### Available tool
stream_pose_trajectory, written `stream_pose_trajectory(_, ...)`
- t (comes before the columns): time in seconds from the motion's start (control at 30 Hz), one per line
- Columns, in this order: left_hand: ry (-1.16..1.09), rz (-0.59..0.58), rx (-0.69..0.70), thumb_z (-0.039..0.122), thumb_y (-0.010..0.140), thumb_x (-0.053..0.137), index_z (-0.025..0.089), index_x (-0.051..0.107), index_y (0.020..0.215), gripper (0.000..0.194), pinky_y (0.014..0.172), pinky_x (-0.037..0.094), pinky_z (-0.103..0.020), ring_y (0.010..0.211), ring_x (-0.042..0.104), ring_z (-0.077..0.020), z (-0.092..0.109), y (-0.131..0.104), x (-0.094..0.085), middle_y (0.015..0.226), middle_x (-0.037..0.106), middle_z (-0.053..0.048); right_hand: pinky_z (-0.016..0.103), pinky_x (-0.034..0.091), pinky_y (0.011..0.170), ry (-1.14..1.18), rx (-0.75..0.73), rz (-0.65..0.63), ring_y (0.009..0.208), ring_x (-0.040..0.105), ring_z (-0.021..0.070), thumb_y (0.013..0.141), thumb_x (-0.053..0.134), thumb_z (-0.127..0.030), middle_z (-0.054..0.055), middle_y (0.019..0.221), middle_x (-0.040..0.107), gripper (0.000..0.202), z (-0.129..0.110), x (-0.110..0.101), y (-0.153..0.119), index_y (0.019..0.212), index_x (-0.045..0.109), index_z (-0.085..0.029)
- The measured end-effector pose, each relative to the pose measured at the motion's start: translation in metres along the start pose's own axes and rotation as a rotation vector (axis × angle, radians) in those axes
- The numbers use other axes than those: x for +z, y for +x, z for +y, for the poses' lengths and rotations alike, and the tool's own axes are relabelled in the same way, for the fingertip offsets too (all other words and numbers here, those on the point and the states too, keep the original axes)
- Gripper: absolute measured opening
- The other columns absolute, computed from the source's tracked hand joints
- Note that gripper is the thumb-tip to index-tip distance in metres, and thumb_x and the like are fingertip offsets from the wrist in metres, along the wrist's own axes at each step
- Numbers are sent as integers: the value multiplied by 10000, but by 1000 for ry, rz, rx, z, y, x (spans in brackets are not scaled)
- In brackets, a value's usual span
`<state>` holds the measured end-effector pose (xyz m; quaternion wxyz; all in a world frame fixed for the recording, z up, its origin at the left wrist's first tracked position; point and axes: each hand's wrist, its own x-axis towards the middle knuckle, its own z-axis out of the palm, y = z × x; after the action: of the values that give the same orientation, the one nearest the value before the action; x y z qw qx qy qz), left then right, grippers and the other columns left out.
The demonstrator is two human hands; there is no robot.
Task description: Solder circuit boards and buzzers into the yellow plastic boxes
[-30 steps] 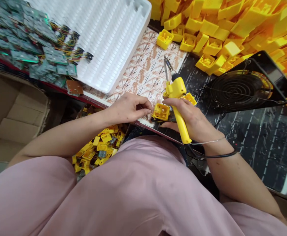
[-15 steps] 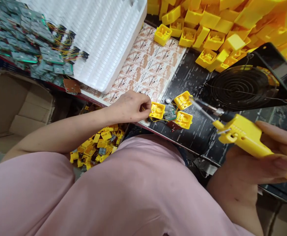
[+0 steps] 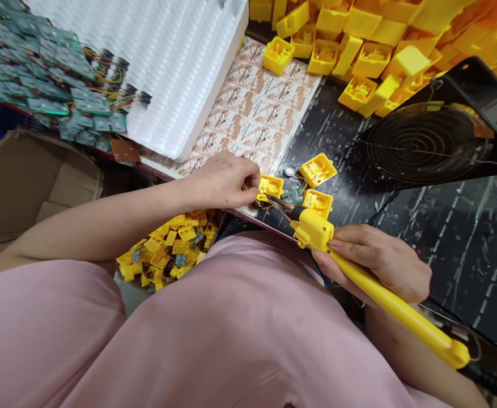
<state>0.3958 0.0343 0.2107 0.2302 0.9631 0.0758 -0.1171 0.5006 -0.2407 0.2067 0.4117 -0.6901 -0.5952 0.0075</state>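
My right hand is wrapped round a yellow soldering tool, whose metal tip reaches a small yellow housing at the table's front edge. At that housing's left side, my left hand has thumb and index finger pinched together; what lies between them is too small to make out, perhaps a thin wire. Just right of the housing lie a green circuit board with wires and a round black part. Two more open yellow housings, one upper and one lower, stand beside the board.
A white ridged foam tray stands at the back left, with piled circuit boards beside it. Yellow housings are heaped at the back right. A black fan stands right. Below the table are a box of yellow parts and a cardboard box.
My right hand has moved left with the yellow tool, bringing its tip to the housing by my left hand. My left hand has stayed nearly in place.
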Motion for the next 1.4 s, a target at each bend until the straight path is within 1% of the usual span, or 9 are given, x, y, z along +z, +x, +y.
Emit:
stream_pose_trajectory(0.13,69,-14,-26,269,803,580,184,760,824,199,731,426,-270,720,668,-162,5,3,-3,737,742,-9,238,617,696,-15,-42,-39,713,732,143,969,695,-216,43,761,724,84,-2,1,4,898,669,-178)
stream_pose_trajectory(0.33,128,-38,-49,266,767,610,195,764,780,170,671,381,-258,671,646,-153,10,7,-7,656,694,14,263,610,688,-16,-187,-36,731,715,151,777,829,-19,56,824,730,288,-6,-6,14,970,651,-137)
stream_pose_trajectory(0.47,139,-48,-48,280,770,607,200,770,787,182,657,368,-258,675,649,-156,10,9,-7,672,706,11,277,609,683,-7,-172,-33,733,712,155,763,837,-11,45,836,732,320,-12,-9,17,977,647,-154)
stream_pose_trajectory(0.63,161,-31,-1,285,767,599,209,767,765,185,664,368,-258,664,645,-151,7,10,-6,656,702,16,332,634,771,-51,-3,-114,814,738,183,817,772,9,32,849,740,287,-28,-15,20,966,644,-201)
stream_pose_trajectory(0.77,172,-50,7,280,768,596,209,768,772,186,682,385,-259,675,653,-155,8,10,-7,671,713,16,294,624,744,-43,31,-66,787,716,144,962,701,-189,32,822,720,46,-28,-26,17,961,663,-215)
stream_pose_trajectory(0.93,199,-79,-15,260,767,584,210,762,783,185,688,388,-255,704,671,-157,11,11,-11,697,725,18,254,572,628,-113,96,-41,711,693,123,1043,594,-397,27,732,689,247,-13,-26,4,864,656,-239)
stream_pose_trajectory(1.07,237,-108,-39,268,783,572,211,763,814,201,695,390,-257,742,694,-168,15,11,-13,734,739,13,251,586,593,-63,82,96,735,735,148,1000,669,-318,32,808,741,80,-4,-18,-4,1060,682,-265)
stream_pose_trajectory(1.2,271,-126,-41,289,810,552,212,764,843,228,706,405,-258,777,708,-173,17,11,-13,782,758,7,264,647,603,-129,4,95,707,769,189,903,772,-218,35,873,793,418,-3,-19,1,1300,653,-272)
stream_pose_trajectory(1.4,198,-92,7,354,876,522,222,766,882,277,891,468,-301,822,703,-178,4,4,-12,788,749,2,266,647,610,-233,20,98,724,769,190,901,774,-240,29,942,803,581,-1,-20,-3,1448,589,-302)
